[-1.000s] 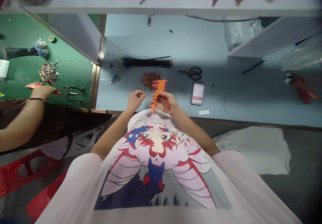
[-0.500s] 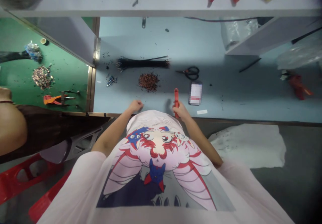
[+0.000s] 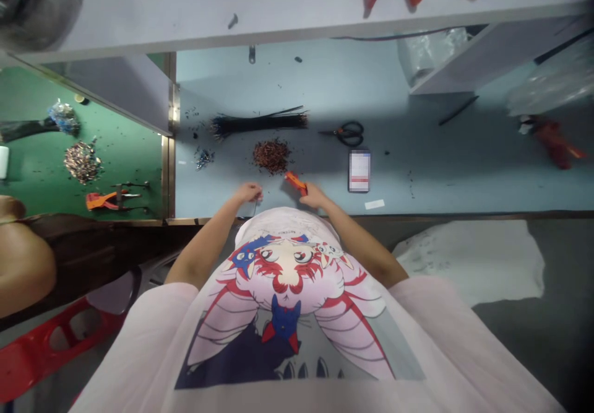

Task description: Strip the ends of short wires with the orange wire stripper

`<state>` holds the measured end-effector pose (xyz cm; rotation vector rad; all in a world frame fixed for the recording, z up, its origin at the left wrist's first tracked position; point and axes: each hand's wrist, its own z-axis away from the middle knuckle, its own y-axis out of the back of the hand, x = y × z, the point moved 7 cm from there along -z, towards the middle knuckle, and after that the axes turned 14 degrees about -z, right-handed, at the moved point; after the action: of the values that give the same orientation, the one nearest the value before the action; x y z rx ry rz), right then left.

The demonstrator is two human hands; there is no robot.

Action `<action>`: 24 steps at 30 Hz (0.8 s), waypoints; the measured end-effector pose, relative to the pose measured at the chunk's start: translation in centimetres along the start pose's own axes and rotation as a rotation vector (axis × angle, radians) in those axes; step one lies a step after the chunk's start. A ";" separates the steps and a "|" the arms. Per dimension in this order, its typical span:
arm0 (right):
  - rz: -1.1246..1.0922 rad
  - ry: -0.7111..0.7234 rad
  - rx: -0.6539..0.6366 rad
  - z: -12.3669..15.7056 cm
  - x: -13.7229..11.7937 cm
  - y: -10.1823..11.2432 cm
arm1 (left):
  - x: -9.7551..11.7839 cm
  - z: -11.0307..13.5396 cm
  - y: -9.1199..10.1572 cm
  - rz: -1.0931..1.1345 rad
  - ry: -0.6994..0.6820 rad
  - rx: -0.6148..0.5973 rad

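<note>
My right hand (image 3: 314, 197) is closed around an orange-handled crimping tool (image 3: 296, 182), whose head points up and to the left just above the bench's near edge. My left hand (image 3: 248, 192) is curled in a pinch near that edge; a thin dark wire seems to hang from it, too small to be sure. A small heap of reddish-brown terminals (image 3: 271, 153) lies just beyond both hands. Behind the heap lies a bundle of black wires (image 3: 258, 122).
Black scissors (image 3: 349, 133) and a phone (image 3: 359, 170) lie to the right on the light blue bench (image 3: 440, 165). A shelf (image 3: 278, 4) overhangs the back. On the green bench (image 3: 125, 153) at left sit orange pliers (image 3: 99, 200) and a terminal pile (image 3: 81, 160); another person's arm (image 3: 21, 264) shows there.
My right hand lowered the orange tool from in front of my chest to the bench edge and turned its head leftward. The other person's hand left the green bench, where orange pliers now lie.
</note>
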<state>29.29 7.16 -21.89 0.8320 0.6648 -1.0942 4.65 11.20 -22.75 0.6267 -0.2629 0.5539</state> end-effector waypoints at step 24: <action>-0.077 -0.054 0.171 -3.9 -0.4 1.7 | 2.8 -0.1 -2.1 0.143 -0.023 0.041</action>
<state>30.48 11.05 -23.28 0.9255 0.5675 -1.2516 8.14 10.97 -22.80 0.6572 -0.3200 0.6910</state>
